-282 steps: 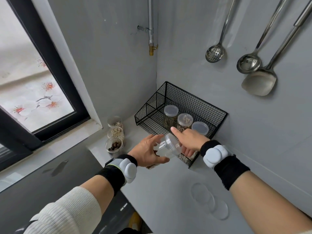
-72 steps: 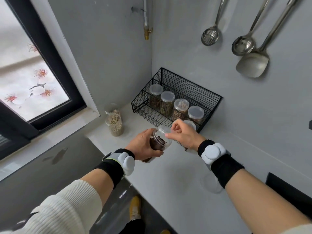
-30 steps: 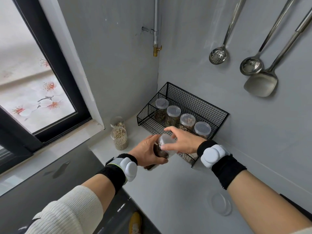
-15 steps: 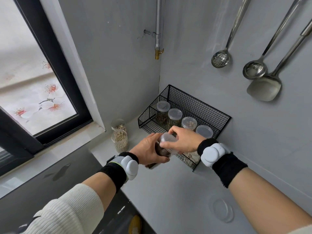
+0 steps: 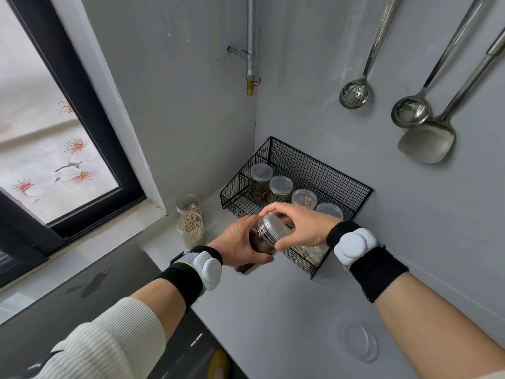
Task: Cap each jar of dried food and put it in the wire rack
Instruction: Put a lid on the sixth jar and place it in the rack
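Observation:
My left hand (image 5: 240, 243) grips a clear jar of dark dried food (image 5: 266, 237), tilted, in front of the wire rack. My right hand (image 5: 300, 227) curls its fingers and thumb round the clear lid (image 5: 270, 225) on the jar's mouth. The black wire rack (image 5: 352, 187) stands in the corner with several capped jars (image 5: 280, 186) in a row at its back. Two uncapped jars stand by the window: one of pale round seeds (image 5: 190, 231), one behind it (image 5: 188, 203).
Clear loose lids (image 5: 358, 341) lie on the grey counter near my right forearm. A slotted spoon (image 5: 355, 93), a ladle (image 5: 410, 110) and a spatula (image 5: 427, 142) hang on the right wall. A pipe with a brass valve (image 5: 251, 84) runs down the corner.
A fourth capped jar has joined the rack and the dark jar was taken from the counter. Over the last second my right hand has stayed on its lid, fingers shifting round the rim.

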The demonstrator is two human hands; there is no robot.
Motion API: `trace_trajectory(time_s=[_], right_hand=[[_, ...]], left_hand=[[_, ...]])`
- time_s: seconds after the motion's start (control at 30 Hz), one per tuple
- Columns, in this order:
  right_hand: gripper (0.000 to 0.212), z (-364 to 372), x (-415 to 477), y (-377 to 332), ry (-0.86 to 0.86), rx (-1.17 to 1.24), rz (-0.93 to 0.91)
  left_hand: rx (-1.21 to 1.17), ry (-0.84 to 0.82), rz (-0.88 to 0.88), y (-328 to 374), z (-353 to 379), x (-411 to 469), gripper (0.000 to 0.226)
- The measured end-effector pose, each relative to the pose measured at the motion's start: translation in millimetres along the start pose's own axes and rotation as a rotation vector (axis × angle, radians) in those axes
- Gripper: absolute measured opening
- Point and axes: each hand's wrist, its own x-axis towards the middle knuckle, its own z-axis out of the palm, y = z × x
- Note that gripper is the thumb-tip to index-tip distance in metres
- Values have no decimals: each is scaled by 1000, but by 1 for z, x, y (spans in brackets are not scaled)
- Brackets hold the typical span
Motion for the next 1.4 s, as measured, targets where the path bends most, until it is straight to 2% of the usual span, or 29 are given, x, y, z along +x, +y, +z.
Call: trace_trajectory(time_s=[0.13, 0.23, 0.3, 0.47, 0.63, 0.73, 0.87, 0.97, 1.03, 1.1, 1.17, 1.2, 1.3, 1.33, 1.4], right_hand=[[76, -3, 3, 1, 6, -7, 46], [72, -4, 4, -4, 49, -88, 123], [72, -2, 6, -9, 94, -150, 193], [97, 13, 17, -22, 175, -234, 420], [96, 14, 18, -24, 204, -223, 430], [111, 15, 20, -26, 246, -249, 506], [117, 10, 16, -24, 189, -228, 568], [114, -5, 10, -14, 160, -230, 520], [96, -17, 9, -11, 50, -144, 353], [88, -21, 9, -11, -35, -62, 255], [78, -11, 11, -11, 24, -113, 306], [82, -6, 14, -13, 60, -152, 363], [113, 1, 18, -16, 125, -226, 501], [117, -1, 18, -16, 121, -203, 488], [109, -3, 17, -17, 74, -170, 383]], left_hand=[[1, 1, -5, 1, 1, 4, 84], [-19, 9, 4, 0, 2, 6, 90], [-26, 13, 15, -2, 2, 7, 85], [-38, 5, 15, -4, 5, 8, 76], [-72, 22, 20, -7, 4, 8, 79], [-35, -2, 26, -6, 4, 11, 81], [-33, -1, 33, -9, 6, 11, 76], [-53, 19, 28, -11, 3, 12, 81], [-52, 36, 33, -11, 1, 14, 85], [-48, 32, 36, -11, 0, 17, 86], [-35, 8, 40, -11, 0, 19, 83], [-29, -3, 40, -11, 1, 18, 82], [-30, -12, 32, -13, 5, 17, 79], [-35, -4, 31, -13, 5, 16, 78], [-43, 12, 34, -13, 4, 17, 80]])
